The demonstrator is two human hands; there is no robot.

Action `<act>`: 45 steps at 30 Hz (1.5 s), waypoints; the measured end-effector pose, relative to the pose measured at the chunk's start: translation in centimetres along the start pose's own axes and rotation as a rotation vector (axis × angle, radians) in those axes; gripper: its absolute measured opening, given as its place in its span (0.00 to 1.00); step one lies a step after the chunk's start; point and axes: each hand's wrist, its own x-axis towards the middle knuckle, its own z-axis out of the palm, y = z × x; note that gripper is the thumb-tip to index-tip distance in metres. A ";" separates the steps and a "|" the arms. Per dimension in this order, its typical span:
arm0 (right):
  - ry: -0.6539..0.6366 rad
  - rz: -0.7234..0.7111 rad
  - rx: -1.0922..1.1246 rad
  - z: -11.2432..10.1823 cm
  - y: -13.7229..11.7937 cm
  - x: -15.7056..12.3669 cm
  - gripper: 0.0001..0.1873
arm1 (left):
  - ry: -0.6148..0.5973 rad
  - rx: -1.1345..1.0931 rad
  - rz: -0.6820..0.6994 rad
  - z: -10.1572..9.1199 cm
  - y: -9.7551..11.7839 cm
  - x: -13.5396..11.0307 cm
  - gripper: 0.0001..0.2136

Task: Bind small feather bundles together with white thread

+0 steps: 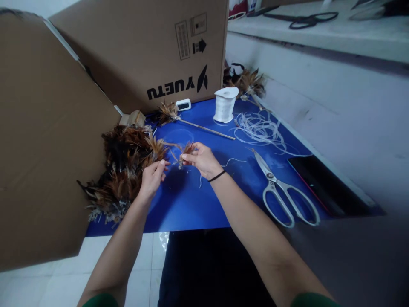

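My right hand (204, 161), with a dark band at the wrist, pinches a small bunch of brown feathers (188, 149) above the blue tabletop (191, 204). To its left, my left hand (152, 178) has thumb and forefinger pressed together; what is between them, if anything, is too small to make out. Just behind that hand lies a large pile of brown and black feathers (119, 164). A feather-tipped stick (207, 129) rests on the table beyond both hands. A thin loose strand (234, 160) lies by my right wrist.
Large silver scissors (271, 181) and a dark phone-like device (329, 185) lie at the right. Farther back are a white ribbon spool (224, 104), tangled clear strips (260, 130) and a small white display device (183, 105). Cardboard (128, 51) walls the left and back.
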 end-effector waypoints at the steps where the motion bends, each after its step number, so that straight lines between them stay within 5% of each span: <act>1: -0.017 -0.009 -0.015 -0.2 -0.1 -0.2 0.16 | -0.066 -0.104 -0.073 0.6 0.8 -0.1 0.22; 6: -0.043 -0.077 -0.134 -1.4 -0.5 -1.0 0.15 | -0.429 -0.433 -0.293 3.3 2.8 -0.2 0.25; 9: -0.003 -0.170 -0.217 -2.4 -0.5 -0.9 0.15 | -0.516 -0.514 -0.300 4.6 3.1 -0.1 0.22; 17: 0.078 -0.365 -0.418 -4.7 0.2 0.2 0.12 | -0.557 -0.512 -0.306 7.4 3.0 0.7 0.18; 28: -0.055 -0.132 -0.156 -4.1 -0.1 -0.8 0.16 | -0.481 -0.395 -0.227 7.8 1.3 0.8 0.17; 33: -0.042 -0.202 -0.331 -4.3 0.2 -0.7 0.10 | -0.479 -0.133 -0.095 8.0 0.7 0.8 0.15; 40: 0.189 -0.354 -0.333 -4.9 -0.8 -0.4 0.07 | -0.528 -0.067 -0.018 8.0 1.0 0.7 0.13; 45: 0.237 -0.268 -0.161 -5.4 -1.7 -0.4 0.09 | -0.521 -0.201 -0.088 7.8 1.3 0.6 0.16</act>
